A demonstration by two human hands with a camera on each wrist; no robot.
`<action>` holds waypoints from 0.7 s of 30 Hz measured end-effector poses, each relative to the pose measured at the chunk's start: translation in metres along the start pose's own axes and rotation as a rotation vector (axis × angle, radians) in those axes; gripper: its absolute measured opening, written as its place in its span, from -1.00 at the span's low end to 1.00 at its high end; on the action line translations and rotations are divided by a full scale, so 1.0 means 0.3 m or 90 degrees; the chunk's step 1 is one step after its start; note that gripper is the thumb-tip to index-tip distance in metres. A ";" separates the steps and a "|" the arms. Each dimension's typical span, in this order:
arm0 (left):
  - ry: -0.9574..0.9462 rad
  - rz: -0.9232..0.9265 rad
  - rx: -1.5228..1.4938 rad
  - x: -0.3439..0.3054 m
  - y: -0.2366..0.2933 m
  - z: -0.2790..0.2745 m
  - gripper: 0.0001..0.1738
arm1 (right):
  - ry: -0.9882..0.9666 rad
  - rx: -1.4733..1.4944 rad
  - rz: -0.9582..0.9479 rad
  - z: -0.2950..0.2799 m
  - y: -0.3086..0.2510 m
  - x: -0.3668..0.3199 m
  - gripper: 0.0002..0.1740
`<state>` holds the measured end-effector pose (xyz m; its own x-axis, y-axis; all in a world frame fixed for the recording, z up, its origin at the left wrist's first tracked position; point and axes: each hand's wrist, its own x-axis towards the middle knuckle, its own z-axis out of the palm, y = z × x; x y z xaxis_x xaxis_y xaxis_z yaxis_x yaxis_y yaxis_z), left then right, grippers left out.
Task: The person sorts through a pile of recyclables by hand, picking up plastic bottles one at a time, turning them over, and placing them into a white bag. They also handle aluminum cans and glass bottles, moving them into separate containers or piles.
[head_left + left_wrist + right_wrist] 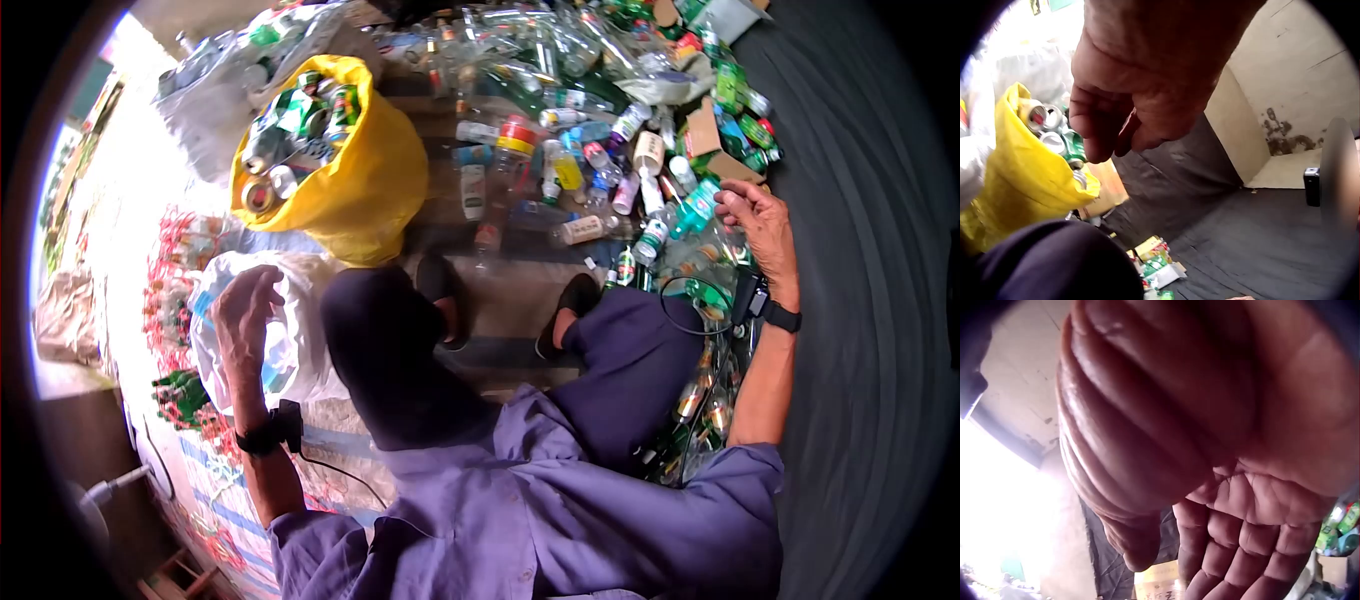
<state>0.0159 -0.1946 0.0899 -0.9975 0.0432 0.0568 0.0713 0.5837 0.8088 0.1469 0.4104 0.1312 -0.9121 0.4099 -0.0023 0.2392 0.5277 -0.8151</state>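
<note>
In the head view my left hand point(245, 320) hangs over a white plastic bag point(300, 330), its fingers loosely bent with nothing between them. The left wrist view shows that same hand point(1141, 106) with its fingers pointing down. On the other side, my right hand point(765, 230) is above the edge of the bottle pile, close to a teal-green plastic bottle point(697, 207). Its fingers are relaxed, and the right wrist view shows the palm and fingers of the right hand point(1241, 494) holding nothing. A clear bottle with a green label point(652, 238) lies near the teal one.
A yellow bag point(385, 185) full of crushed cans point(300, 125) stands front left. Bottles in a heap point(570, 60) spread ahead and right, with torn cardboard point(708, 140) among them. Dark cloth point(850, 300) hangs at the right. A cable point(345, 470) runs from the left wrist.
</note>
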 end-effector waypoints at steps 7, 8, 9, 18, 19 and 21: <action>-0.158 0.084 -0.079 0.053 0.293 0.241 -0.75 | 0.056 0.126 0.197 -0.101 0.424 -0.198 -0.65; -0.178 0.089 -0.084 0.056 0.325 0.272 -0.78 | 0.071 0.152 0.237 -0.079 0.492 -0.244 -0.67; -0.197 0.096 -0.089 0.058 0.354 0.300 -0.80 | 0.087 0.179 0.274 -0.050 0.565 -0.287 -0.69; -0.390 0.148 -0.035 0.104 0.500 0.601 -0.84 | -0.031 0.281 0.471 0.559 1.100 -0.736 -0.81; -0.399 0.146 -0.032 0.107 0.498 0.629 -0.84 | -0.107 0.174 0.446 0.611 1.119 -0.744 -0.79; -0.427 0.151 0.000 0.105 0.487 0.672 -0.82 | -0.084 0.075 0.334 0.717 1.166 -0.748 -0.76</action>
<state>-0.0048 0.0556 0.0919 -0.7391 0.6586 -0.1417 0.2859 0.4971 0.8192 0.3638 0.3430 -0.2779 -0.7162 0.4951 -0.4919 0.6411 0.1881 -0.7440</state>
